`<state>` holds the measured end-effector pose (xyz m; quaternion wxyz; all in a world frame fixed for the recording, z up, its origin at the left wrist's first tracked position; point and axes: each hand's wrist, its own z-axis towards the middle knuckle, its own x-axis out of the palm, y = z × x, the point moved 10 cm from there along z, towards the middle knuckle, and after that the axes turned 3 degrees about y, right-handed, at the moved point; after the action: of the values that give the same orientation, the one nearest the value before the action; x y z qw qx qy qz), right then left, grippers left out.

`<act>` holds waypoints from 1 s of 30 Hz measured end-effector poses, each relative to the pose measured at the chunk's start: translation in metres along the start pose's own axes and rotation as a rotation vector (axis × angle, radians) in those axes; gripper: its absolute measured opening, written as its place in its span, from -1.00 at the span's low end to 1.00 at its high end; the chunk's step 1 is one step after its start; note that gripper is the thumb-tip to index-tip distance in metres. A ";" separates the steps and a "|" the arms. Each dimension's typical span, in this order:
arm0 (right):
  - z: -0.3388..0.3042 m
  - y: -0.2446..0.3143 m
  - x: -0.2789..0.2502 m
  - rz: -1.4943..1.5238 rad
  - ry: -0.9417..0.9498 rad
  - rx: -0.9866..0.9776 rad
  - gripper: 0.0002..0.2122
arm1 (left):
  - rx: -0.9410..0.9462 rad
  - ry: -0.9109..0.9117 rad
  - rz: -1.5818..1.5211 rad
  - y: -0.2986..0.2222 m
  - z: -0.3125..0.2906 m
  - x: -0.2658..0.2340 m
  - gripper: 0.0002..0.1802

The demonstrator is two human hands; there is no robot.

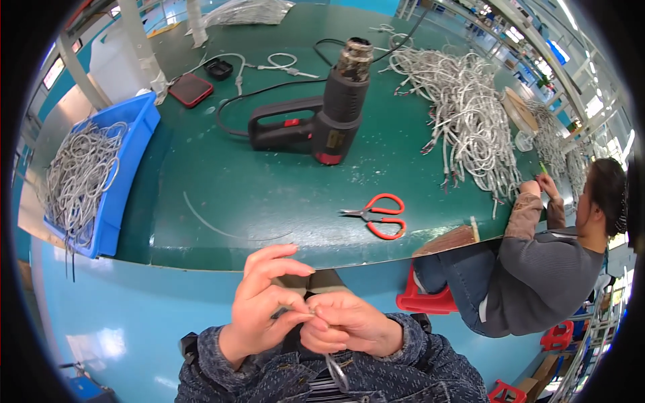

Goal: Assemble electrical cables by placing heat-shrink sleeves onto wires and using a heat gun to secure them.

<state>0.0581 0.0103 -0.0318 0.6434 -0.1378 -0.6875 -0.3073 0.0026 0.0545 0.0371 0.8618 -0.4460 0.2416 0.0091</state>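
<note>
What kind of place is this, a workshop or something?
Most likely a small factory bench for cable assembly. A heat gun stands on the green table, a big heap of grey cables lies beside it, and a blue bin holds more cables.

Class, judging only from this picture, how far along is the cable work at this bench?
Done, it seems: a blue bin full of coiled grey cables. In hand: the left hand and right hand pinch a thin wire together. Left: a large heap of loose cables; the heat gun and scissors lie idle.
</note>
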 end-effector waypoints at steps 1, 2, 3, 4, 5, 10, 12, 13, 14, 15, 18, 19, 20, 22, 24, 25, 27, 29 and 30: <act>0.001 -0.003 0.002 0.016 0.006 0.012 -0.78 | 0.006 -0.039 -0.016 0.000 -0.001 0.000 -0.79; -0.001 0.003 -0.001 -0.097 -0.055 -0.031 -0.78 | 0.013 -0.077 -0.032 -0.001 -0.003 -0.003 -0.80; -0.004 0.010 -0.003 -0.212 -0.116 -0.074 -0.78 | -0.002 -0.077 -0.020 -0.001 -0.006 -0.003 -0.80; -0.007 0.017 -0.006 -0.332 -0.174 -0.118 -0.78 | 0.007 -0.080 0.029 -0.005 -0.007 -0.002 -0.79; -0.007 0.015 -0.006 -0.324 -0.166 -0.109 -0.78 | 0.019 -0.082 0.078 -0.009 -0.008 -0.002 -0.77; -0.010 0.024 -0.011 -0.598 -0.256 -0.222 -0.81 | 0.065 -0.221 0.167 -0.015 -0.019 -0.014 -0.77; -0.012 0.030 -0.010 -0.709 -0.262 -0.290 -0.82 | 0.075 -0.228 0.174 -0.016 -0.019 -0.014 -0.77; -0.011 0.031 -0.010 -0.711 -0.261 -0.290 -0.82 | 0.084 -0.233 0.181 -0.017 -0.019 -0.015 -0.77; -0.011 0.031 -0.010 -0.734 -0.266 -0.300 -0.84 | 0.091 -0.238 0.188 -0.017 -0.020 -0.015 -0.77; -0.011 0.033 -0.010 -0.758 -0.273 -0.310 -0.85 | 0.090 -0.238 0.190 -0.018 -0.020 -0.015 -0.77; -0.011 0.035 -0.009 -0.787 -0.304 -0.320 -0.86 | 0.011 -0.242 0.195 -0.011 -0.018 -0.015 -0.79; -0.012 0.036 -0.009 -0.792 -0.329 -0.320 -0.86 | 0.010 -0.242 0.197 -0.012 -0.018 -0.015 -0.79; -0.012 0.037 -0.010 -0.798 -0.354 -0.321 -0.86 | 0.022 -0.246 0.210 -0.013 -0.018 -0.015 -0.79; -0.014 0.037 -0.011 -0.799 -0.360 -0.310 -0.85 | 0.047 -0.253 0.235 -0.016 -0.019 -0.014 -0.78; -0.016 0.038 -0.013 -0.804 -0.375 -0.290 -0.82 | 0.037 -0.257 0.232 -0.016 -0.017 -0.012 -0.78; -0.015 0.037 -0.013 -0.803 -0.372 -0.288 -0.82 | 0.027 -0.263 0.231 -0.016 -0.016 -0.013 -0.78; -0.014 0.036 -0.014 -0.814 -0.385 -0.260 -0.82 | 0.016 -0.269 0.234 -0.017 -0.016 -0.015 -0.78; -0.014 0.035 -0.015 -0.819 -0.394 -0.246 -0.82 | 0.005 -0.286 0.246 -0.016 -0.017 -0.017 -0.78; -0.014 0.035 -0.016 -0.803 -0.399 -0.247 -0.81 | 0.000 -0.293 0.250 -0.015 -0.017 -0.018 -0.79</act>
<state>0.0921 0.0321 -0.0393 0.3076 0.0070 -0.7549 -0.5792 -0.0166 0.0357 0.0482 0.8800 -0.4062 0.1669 0.1810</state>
